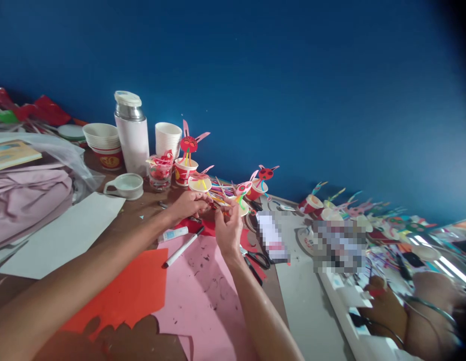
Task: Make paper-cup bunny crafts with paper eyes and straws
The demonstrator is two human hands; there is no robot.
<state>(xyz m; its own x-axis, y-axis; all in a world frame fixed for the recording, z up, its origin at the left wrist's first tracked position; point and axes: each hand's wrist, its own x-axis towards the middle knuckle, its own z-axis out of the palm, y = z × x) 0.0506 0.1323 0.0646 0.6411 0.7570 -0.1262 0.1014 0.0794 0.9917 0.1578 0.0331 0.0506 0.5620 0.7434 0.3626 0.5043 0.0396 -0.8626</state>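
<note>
My left hand (191, 204) and my right hand (229, 228) meet over the table, fingers pinched close together. Between the fingertips is a small dark-red bit, too small and too covered to name. Below them lie a capped marker (184, 246), a glue stick (175, 233) and a pink paper sheet (203, 286) with dark marks on it. Black-handled scissors (257, 258) rest beside my right wrist. Just beyond my hands stand paper cups bearing paper rabbit-like figures, one with a red face (189, 144), another with a red face and dark eyes (266, 173).
Orange paper (143, 281) with cut-out edges and a white sheet (67, 235) lie to the left. Behind stand a thermos (133, 140), stacked paper bowls (102, 135) and a glass jar (160, 173). A phone (270, 233) lies right; another person (432, 311) sits at far right.
</note>
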